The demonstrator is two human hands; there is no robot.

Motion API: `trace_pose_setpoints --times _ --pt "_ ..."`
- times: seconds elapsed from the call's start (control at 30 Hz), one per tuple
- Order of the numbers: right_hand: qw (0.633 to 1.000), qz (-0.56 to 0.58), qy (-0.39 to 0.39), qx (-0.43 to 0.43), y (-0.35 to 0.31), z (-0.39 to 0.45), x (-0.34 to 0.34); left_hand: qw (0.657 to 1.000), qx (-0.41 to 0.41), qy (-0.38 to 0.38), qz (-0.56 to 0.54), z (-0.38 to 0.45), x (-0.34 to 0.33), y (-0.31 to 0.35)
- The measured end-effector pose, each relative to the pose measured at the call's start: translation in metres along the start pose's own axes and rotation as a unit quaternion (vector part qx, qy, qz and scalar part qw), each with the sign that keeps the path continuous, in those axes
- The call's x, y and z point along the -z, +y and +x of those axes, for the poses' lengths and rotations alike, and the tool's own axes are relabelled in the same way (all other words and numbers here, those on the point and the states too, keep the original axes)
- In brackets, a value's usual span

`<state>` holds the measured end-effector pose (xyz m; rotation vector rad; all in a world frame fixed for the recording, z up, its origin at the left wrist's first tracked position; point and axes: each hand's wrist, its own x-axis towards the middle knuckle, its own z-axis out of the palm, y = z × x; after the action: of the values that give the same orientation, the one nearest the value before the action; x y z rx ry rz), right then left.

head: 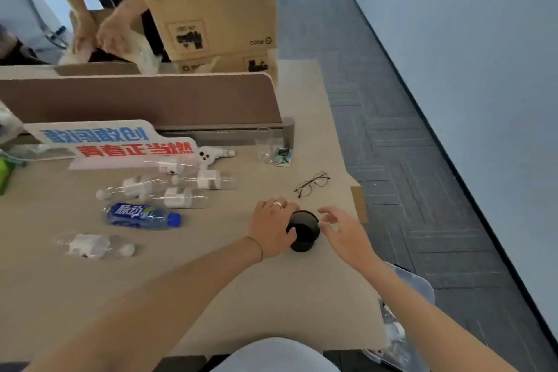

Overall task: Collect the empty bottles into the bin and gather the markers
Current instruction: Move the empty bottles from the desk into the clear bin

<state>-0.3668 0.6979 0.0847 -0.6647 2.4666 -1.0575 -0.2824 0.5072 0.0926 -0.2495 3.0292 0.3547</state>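
Black cup: matte round holder, upright on the desk near its right edge.
Left hand: left hand curls fingers round the cup's left wall, gripping it; a ring shows on one finger.
Right hand: right hand hovers just beside the cup's right rim, fingers spread and loose, holding nothing.
Bottles: clear plastic bottles with white labels lie on their sides left of the cup; a blue-labelled bottle lies among them, another clear one nearer.
Bin: translucent plastic bin below the desk's right edge.
Nearby: thin-framed glasses, a clear tumbler, a printed sign board.
Surface: smooth beige desk with a brown divider.
Room: cardboard boxes, another person's hands behind, grey patterned carpet.
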Motion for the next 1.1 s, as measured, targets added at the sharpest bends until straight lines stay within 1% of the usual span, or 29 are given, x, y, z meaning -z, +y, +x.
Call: trace_pose_setpoints --times 0.13,0.27,0.4,0.57,0.67,0.8,0.93,1.03,1.1 --pt "0.998 -0.01 -0.054 0.016 -0.048 0.025 -0.052 0.999 0.052 0.001 -0.007 -0.029 0.013 -0.068" --pt "0.995 -0.01 -0.082 0.058 -0.087 0.047 -0.107 0.994 0.105 0.005 -0.014 -0.061 0.017 -0.136" --pt "0.99 -0.029 -0.119 0.072 -0.13 0.059 -0.156 0.99 0.144 0.003 -0.008 -0.098 0.018 -0.204" --pt "0.984 -0.048 -0.146 0.088 -0.169 0.074 -0.213 0.979 0.201 -0.018 -0.01 -0.147 0.009 -0.292" --pt "0.983 -0.049 -0.155 0.09 -0.188 0.082 -0.243 0.971 0.235 -0.03 0.015 -0.175 0.007 -0.344" --pt "0.979 -0.063 -0.169 0.094 -0.21 0.091 -0.272 0.958 0.274 -0.073 0.049 -0.201 0.0 -0.404" --pt "0.974 -0.081 -0.185 0.106 -0.226 0.096 -0.292 0.945 0.281 -0.141 0.086 -0.211 -0.012 -0.429" --pt "0.968 -0.099 -0.202 0.109 -0.234 0.102 -0.303 0.944 0.281 -0.152 0.086 -0.214 -0.025 -0.432" --pt "0.966 -0.106 -0.207 0.109 -0.239 0.107 -0.31 0.938 0.298 -0.16 0.079 -0.217 -0.032 -0.432"
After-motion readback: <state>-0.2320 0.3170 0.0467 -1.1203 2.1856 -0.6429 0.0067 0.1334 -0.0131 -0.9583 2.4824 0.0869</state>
